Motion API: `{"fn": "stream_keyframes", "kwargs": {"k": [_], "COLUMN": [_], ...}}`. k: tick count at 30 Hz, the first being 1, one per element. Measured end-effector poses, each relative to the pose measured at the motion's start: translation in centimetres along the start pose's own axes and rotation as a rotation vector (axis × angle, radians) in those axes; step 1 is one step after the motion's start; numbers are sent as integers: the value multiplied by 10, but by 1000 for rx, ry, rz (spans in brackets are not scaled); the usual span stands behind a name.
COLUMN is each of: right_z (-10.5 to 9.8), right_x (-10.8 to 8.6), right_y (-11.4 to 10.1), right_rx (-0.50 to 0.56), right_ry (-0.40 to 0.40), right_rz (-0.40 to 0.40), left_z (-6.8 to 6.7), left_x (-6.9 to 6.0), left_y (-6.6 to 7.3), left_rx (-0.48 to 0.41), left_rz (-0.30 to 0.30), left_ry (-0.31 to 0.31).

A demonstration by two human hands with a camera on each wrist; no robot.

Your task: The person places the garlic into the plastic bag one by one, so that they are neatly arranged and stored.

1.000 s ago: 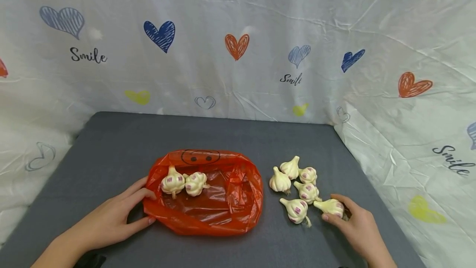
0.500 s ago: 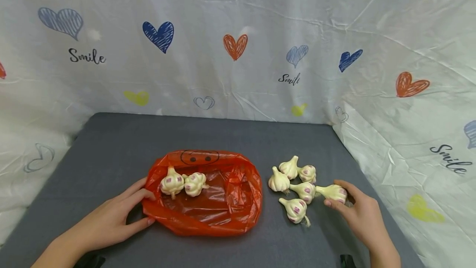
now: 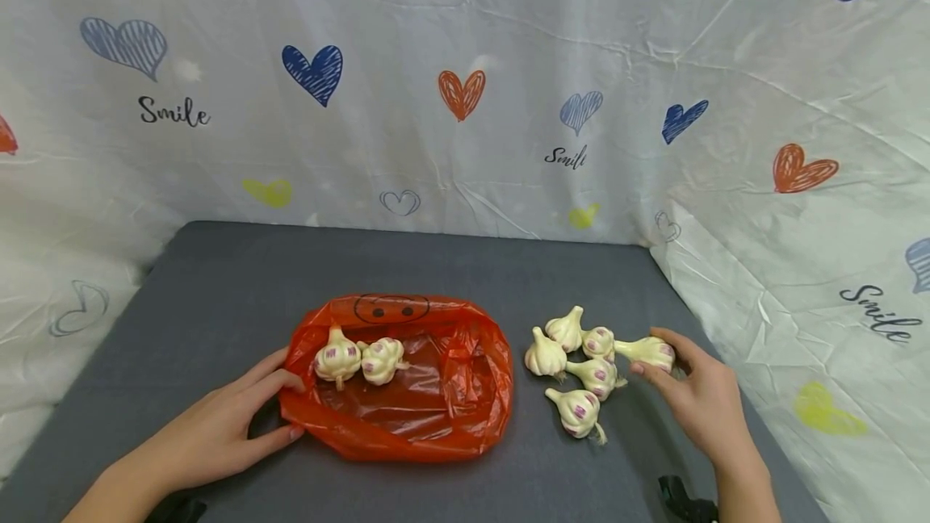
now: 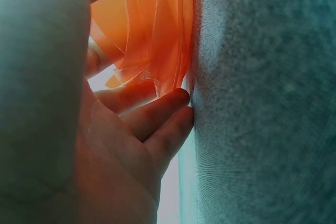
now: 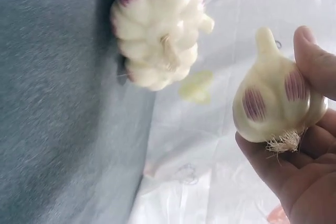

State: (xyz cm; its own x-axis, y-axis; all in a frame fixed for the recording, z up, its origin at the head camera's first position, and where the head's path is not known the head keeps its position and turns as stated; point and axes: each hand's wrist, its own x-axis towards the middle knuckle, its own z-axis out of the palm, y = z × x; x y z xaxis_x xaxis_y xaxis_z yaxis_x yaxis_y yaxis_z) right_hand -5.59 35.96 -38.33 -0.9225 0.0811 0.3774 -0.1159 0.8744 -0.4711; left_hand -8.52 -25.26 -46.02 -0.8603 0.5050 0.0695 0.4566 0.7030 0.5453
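A red plastic bag lies with its mouth spread wide on the table, two garlic bulbs side by side in its left part. My left hand holds the bag's left edge between thumb and fingers; the left wrist view shows the thin plastic against those fingers. On the right, a garlic bulb is gripped by my right hand, stem pointing left. In the right wrist view this held bulb shows purple streaks and a tuft of roots, thumb on one side and fingers on the other.
Several loose garlic bulbs lie clustered between the bag and my right hand. The grey table meets a white curtain printed with hearts at its back and sides. A black strap piece hangs by my right wrist.
My right hand has moved away from me with the garlic bulb, toward the back of the cluster. One middle bulb turned slightly. My left hand and the bag stay put.
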Motion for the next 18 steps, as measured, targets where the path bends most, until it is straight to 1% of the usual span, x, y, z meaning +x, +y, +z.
{"fn": "stream_keyframes", "kwargs": {"k": [4,10,15,18], "right_z": [2,9,16,19], "right_x": [6,17,28,34], "right_y": [-4,-13,-28,-38], "right_rx": [13,41,97,124], "right_ry": [-2,-20,-57,-65], "right_rz": [18,-13,-34,-58], "left_z": [1,1,0,0], "left_x": [0,0,0,0], "left_y": [0,1,0,0], "left_rx": [4,6,1,4], "left_rz": [0,2,4,2], "left_ry": [7,14,8,6]}}
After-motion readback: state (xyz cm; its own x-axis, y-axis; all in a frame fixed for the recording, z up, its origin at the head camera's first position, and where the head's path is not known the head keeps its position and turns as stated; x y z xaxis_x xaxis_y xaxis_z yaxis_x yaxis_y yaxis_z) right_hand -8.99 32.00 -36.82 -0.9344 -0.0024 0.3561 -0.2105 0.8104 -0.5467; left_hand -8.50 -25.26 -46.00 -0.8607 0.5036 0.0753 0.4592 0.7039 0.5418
